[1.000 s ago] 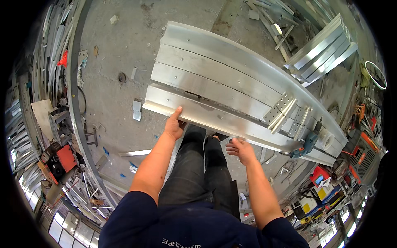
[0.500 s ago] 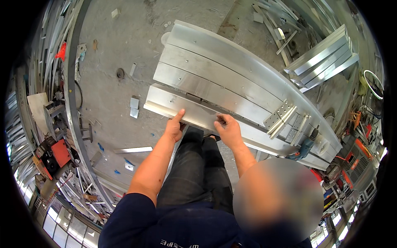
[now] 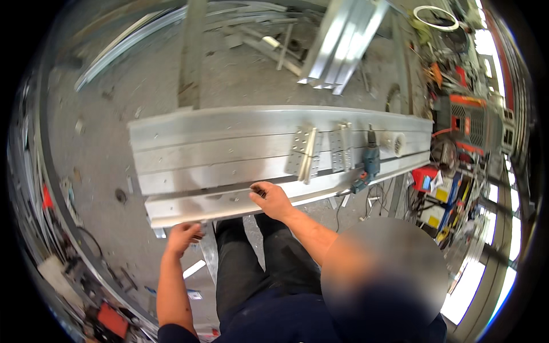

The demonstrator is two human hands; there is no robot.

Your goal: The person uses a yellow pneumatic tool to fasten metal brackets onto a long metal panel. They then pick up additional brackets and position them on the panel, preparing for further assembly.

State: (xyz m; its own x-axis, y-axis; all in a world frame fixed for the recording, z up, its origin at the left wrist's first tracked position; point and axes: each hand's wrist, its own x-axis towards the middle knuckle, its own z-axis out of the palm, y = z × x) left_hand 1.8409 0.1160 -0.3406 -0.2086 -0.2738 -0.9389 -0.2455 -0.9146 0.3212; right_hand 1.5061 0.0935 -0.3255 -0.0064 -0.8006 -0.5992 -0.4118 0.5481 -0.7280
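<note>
Long silver metal panels lie side by side in front of me, the nearest panel (image 3: 189, 207) set slightly apart from the others. My left hand (image 3: 184, 237) is just below this panel's near edge, at its left end, fingers loosely bent and somewhat blurred, with nothing visible in them. Over the same panel, my right hand (image 3: 273, 201) has its fingers curled toward the thumb; what they hold, if anything, is hidden. To its right, perforated metal plates (image 3: 298, 151) with pale bars on them lie across the panels. A blue-green power drill (image 3: 372, 160) lies farther right.
A white roll (image 3: 393, 143) stands beside the drill. Stacked metal profiles (image 3: 343, 46) are on the floor beyond the panels. An orange-and-grey machine (image 3: 470, 123) and a red box (image 3: 424, 178) sit at the right. Metal lengths line the left side, and a cable (image 3: 338, 211) hangs below the drill.
My view has turned to the right, so the panels now run nearly level. My left hand has come off the near panel's edge; my right hand stays curled above the panel.
</note>
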